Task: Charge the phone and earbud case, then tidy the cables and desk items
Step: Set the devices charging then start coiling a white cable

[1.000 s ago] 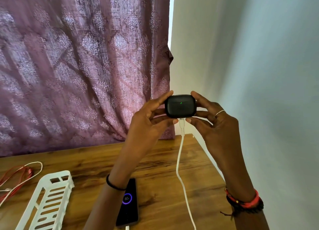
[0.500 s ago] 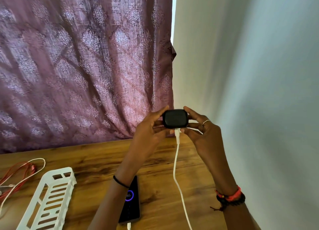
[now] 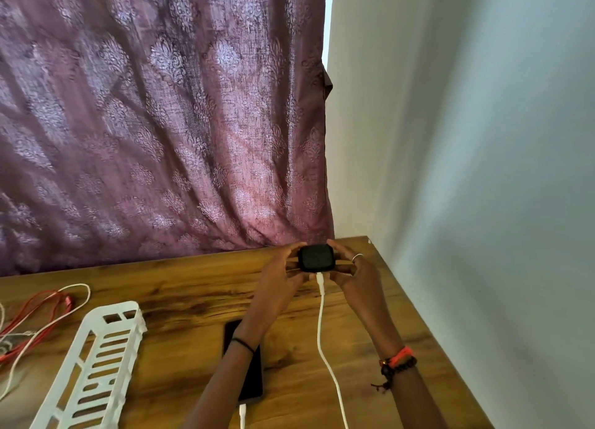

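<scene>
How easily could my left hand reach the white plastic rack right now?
Probably yes, once freed: the left hand grips the earbud case with the right hand, and only bare desk lies between it and the white plastic rack.

A purple curtain (image 3: 161, 122) with a pale floral pattern hangs in folds across the left and middle. Its lower edge drops behind the back edge of the table (image 3: 193, 299). The table is brown wood with dark grain streaks. Its far right corner sits just beside a plain pale wall (image 3: 467, 138) that fills the right side. A thin bright strip (image 3: 329, 16) shows between curtain and wall near the top.
</scene>
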`<state>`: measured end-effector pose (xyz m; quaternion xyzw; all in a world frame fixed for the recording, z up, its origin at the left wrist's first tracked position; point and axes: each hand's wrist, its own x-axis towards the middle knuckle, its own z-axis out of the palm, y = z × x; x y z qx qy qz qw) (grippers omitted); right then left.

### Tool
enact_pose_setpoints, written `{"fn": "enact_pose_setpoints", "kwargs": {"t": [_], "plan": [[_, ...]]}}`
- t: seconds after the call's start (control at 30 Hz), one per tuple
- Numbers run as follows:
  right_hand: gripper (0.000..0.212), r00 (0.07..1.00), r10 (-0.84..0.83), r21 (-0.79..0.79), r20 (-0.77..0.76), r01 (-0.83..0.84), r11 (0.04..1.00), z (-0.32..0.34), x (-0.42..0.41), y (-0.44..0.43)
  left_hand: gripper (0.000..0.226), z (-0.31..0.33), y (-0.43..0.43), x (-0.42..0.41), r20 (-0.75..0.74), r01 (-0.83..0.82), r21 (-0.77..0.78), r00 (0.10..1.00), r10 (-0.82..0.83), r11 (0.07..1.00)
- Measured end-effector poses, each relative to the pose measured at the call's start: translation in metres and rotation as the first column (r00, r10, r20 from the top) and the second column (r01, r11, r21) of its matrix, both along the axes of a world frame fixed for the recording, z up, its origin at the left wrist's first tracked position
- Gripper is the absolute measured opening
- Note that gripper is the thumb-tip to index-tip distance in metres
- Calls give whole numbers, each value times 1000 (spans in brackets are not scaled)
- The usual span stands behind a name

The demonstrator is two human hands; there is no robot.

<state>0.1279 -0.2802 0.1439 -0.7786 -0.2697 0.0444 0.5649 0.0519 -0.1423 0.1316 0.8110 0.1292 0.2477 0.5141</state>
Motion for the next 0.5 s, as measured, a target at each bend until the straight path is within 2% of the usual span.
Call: {"fn": "enact_pose_setpoints", "kwargs": {"t": [0.17, 0.5], "plan": [[55, 999, 4, -67, -43, -7, 998, -37, 9, 9, 55, -35, 4, 5, -105, -23, -37, 994, 19, 999], [52, 999, -6, -357, -46, -11, 934, -111, 14, 24, 57, -103, 13, 3, -359, -68, 140, 926, 115, 988]]}}
